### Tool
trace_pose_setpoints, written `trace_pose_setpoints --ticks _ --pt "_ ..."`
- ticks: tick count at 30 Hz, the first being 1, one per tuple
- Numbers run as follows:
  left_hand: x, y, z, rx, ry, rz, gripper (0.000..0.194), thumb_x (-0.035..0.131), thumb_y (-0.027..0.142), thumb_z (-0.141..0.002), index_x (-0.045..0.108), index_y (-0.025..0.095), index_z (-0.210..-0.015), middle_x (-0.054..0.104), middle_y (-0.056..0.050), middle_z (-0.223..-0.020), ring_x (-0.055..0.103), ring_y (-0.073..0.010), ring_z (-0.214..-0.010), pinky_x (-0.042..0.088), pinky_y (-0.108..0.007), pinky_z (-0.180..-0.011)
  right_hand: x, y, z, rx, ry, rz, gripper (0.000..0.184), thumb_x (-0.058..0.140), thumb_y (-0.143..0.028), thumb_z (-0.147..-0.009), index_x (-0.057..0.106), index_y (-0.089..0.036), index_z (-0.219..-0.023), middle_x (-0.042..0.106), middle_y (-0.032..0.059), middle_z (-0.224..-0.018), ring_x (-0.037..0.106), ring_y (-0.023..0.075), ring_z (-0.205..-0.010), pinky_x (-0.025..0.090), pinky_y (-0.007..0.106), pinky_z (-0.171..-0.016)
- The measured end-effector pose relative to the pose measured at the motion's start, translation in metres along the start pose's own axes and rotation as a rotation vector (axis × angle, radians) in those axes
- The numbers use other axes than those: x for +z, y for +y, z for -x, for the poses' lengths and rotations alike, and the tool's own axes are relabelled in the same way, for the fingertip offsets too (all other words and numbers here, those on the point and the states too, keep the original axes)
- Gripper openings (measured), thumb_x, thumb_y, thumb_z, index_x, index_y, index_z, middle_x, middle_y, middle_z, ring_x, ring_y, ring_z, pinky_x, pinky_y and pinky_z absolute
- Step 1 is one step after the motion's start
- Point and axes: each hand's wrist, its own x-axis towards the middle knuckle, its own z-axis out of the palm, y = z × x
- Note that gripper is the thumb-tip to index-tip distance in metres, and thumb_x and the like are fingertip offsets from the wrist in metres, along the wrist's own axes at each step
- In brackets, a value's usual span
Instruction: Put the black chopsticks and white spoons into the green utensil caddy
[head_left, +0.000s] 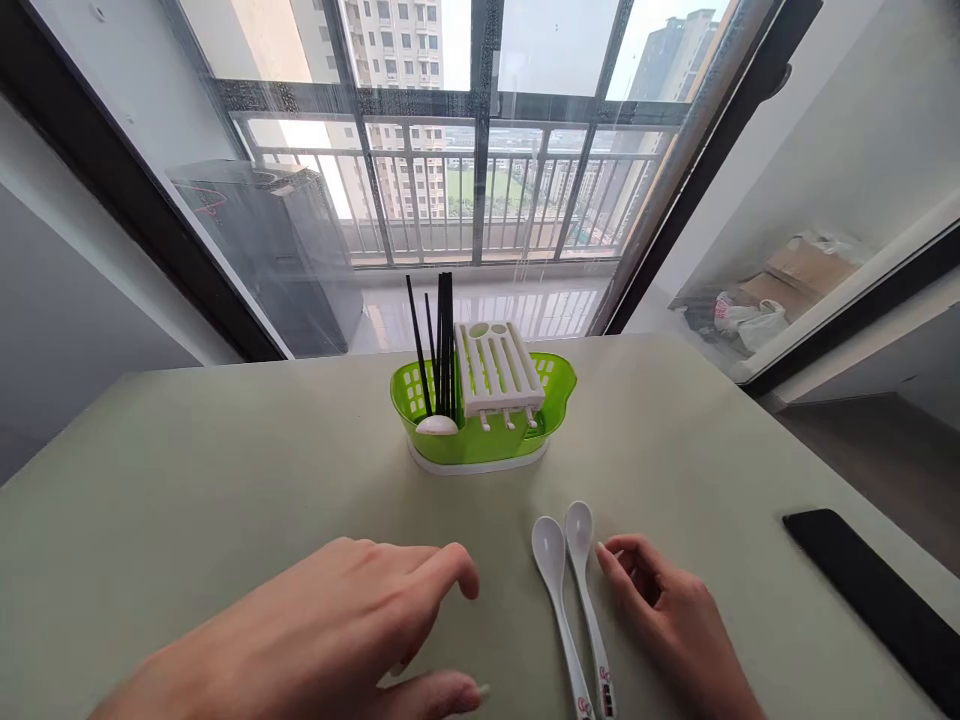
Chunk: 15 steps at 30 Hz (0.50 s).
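The thumb and forefinger of the left hand [360,610] are standing apart, the forefinger bending at its tip, with tabletop showing in the gap between them. The fingers of the right hand [667,605] are curling inward toward the thumb; whether the tips are meeting, I cannot tell. Its thumb is pointing at the right spoon [586,575] and sitting just beside it.

That spoon and the left spoon [554,575], both white, are lying between the hands, close together and nearly parallel. Their bowls are pointing away from the person, and their long axes are running toward the near edge of the view, slanting a little rightward as they come; the handles are bearing small printed marks.

Beyond them, a green basket [480,445] is standing on a white base, its length running left to right. Black chopsticks [445,345] are rising from its left part, and a white slotted rack [499,370] is resting on it, tilting.

The pale table [262,450] is spreading around all this, a long black object [870,590] lying near its right edge. Past the far edge, dark-framed glass is giving onto a tiled floor [525,305], a railing [442,160] and tall buildings [401,45].
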Motion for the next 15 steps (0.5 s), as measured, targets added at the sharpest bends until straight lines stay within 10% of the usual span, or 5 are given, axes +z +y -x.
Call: trace_pose_setpoints --ticks 15 --pt "0.005 0.008 -0.007 0.010 -0.012 -0.062 0.024 0.064 0.049 -0.094 0.064 0.032 -0.111 0.071 0.003 -0.089 0.067 -0.0164 -0.071 0.042 -0.026 -0.058 0.004 -0.015 0.004 0.027 -0.071 0.193 0.039 0.036 -0.055 -0.098 0.053 -0.027 -0.077 0.063 0.0000 -0.060 0.059 0.0188 -0.054 0.039 0.026 -0.052"
